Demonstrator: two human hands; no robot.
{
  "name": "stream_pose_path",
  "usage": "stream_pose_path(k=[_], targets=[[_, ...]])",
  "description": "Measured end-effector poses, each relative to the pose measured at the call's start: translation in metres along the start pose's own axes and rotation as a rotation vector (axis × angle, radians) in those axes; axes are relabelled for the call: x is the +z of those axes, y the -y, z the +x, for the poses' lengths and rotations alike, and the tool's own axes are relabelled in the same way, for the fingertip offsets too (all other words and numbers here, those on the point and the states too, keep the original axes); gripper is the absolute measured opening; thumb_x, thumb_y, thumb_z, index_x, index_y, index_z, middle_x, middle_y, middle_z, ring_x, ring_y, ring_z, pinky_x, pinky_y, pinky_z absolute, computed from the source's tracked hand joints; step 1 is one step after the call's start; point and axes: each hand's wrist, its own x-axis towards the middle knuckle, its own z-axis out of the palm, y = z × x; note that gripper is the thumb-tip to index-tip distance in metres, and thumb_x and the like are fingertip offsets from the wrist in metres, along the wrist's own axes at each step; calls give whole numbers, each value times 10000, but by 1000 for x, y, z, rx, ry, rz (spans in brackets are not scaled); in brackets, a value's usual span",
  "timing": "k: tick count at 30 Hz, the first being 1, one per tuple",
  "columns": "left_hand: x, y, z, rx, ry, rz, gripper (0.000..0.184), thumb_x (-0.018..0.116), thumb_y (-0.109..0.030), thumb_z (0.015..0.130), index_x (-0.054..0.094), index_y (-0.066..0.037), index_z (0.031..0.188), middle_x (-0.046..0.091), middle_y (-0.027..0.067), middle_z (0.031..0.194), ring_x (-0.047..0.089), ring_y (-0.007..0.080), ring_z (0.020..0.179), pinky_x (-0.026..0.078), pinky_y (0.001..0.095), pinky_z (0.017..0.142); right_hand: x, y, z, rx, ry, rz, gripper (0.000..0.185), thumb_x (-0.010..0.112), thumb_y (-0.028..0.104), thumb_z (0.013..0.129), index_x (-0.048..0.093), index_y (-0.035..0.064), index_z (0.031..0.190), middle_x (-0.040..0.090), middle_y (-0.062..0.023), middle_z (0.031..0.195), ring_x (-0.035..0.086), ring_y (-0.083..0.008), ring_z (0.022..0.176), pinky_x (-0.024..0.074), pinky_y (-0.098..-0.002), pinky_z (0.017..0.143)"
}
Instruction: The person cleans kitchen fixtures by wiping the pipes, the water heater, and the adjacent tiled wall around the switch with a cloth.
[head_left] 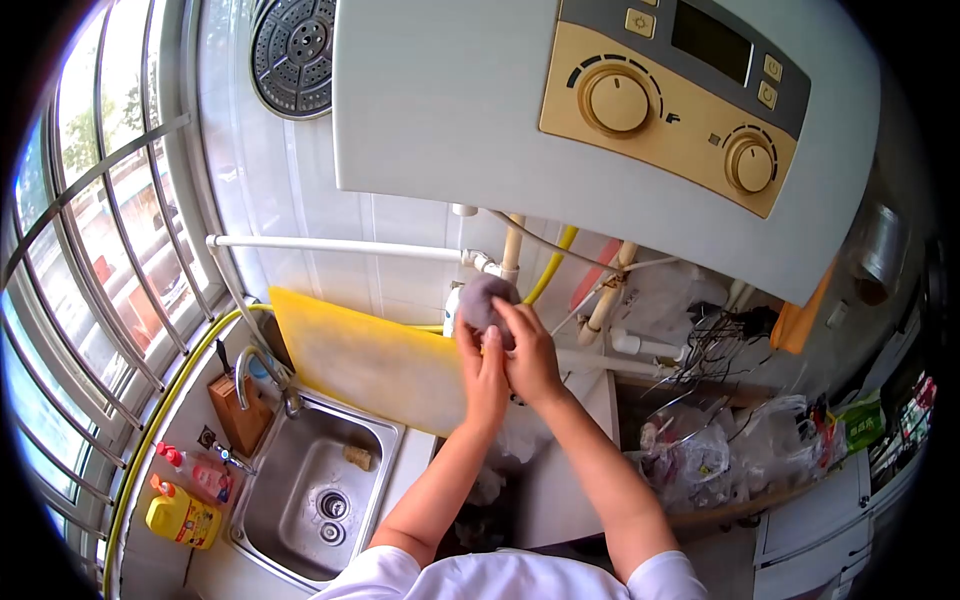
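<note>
Both my hands are raised in front of the wall pipes, below the white boiler [440, 100]. Between them is a bunched greyish-purple cloth [487, 297]. My left hand [482, 378] grips it from below, fingers pointing up. From the right, my right hand [532, 358] presses its fingers against the cloth, and they look closed on it. The two hands touch near the wrists and partly hide the cloth's lower part. Just behind them stands a yellow-edged board [370, 355], leaning on the wall.
A steel sink [290, 500] with a brown lump [357, 457] in it lies at lower left. Beside it are a faucet [243, 378], a wooden knife block [240, 412] and a yellow bottle [183, 517]. Plastic bags [700, 450] and tangled wires [735, 340] fill the right side.
</note>
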Motion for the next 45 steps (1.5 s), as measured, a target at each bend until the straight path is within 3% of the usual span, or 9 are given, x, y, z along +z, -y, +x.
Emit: stream_pose_path(k=[4,8,16,22,26,32,35,38,45], targets=[[-12,-7,40,161,-144,13,411,437,-26,978,405,-31,1388,523,105,1275,565,162,1087,498,282,875,-5,8,2,54,24,213,499,662,3,807,525,54,1284,550,-137,1163,640,-280,961,537,-359,781],[2,10,72,433,26,491,448,511,44,872,523,-33,1313,524,186,1271,497,348,1177,402,403,1003,7,-32,-3,186,-147,252,566,657,-31,817,467,67,1341,519,-125,1172,650,-199,911,543,-309,735],[49,3,113,503,31,620,450,598,38,833,501,-18,1269,518,213,1263,477,410,1170,387,447,995,25,-49,7,159,-18,-132,413,686,129,810,542,30,1184,597,-169,1020,602,-347,957,483,-426,827],[37,26,99,487,-8,713,355,599,-53,888,503,16,1223,533,209,1234,499,396,1133,392,421,989,16,-29,27,612,115,-135,267,641,166,825,584,45,1057,621,-155,948,604,-354,929,485,-449,788],[40,19,105,340,-78,254,132,492,-97,989,516,0,1075,571,75,1008,530,158,926,443,287,851,18,-34,16,330,-33,-139,217,603,102,828,594,101,1045,621,-121,936,628,-324,868,500,-432,740],[73,-13,106,461,-17,-11,98,526,-26,948,529,3,1042,543,85,1029,530,186,910,441,288,861,22,-46,13,301,-12,-193,221,587,187,863,587,72,1052,636,-138,986,632,-334,913,501,-432,766],[76,1,107,726,-37,655,230,623,57,812,607,-54,1013,475,187,1229,538,359,1025,461,335,865,18,-38,20,461,107,-241,284,595,240,875,578,66,1099,640,-160,1085,620,-352,1002,500,-435,813],[65,7,94,472,-6,444,216,619,63,812,622,-50,996,478,194,1242,499,372,1120,435,389,919,24,-46,18,479,84,-216,337,615,266,873,574,56,1133,641,-166,1091,620,-361,1012,501,-443,829],[22,-7,106,810,-239,568,228,572,49,837,579,-35,1049,512,157,1175,468,321,1088,368,399,973,24,-40,18,331,-39,-97,265,637,177,867,592,76,1108,623,-109,976,629,-307,898,505,-416,783]])
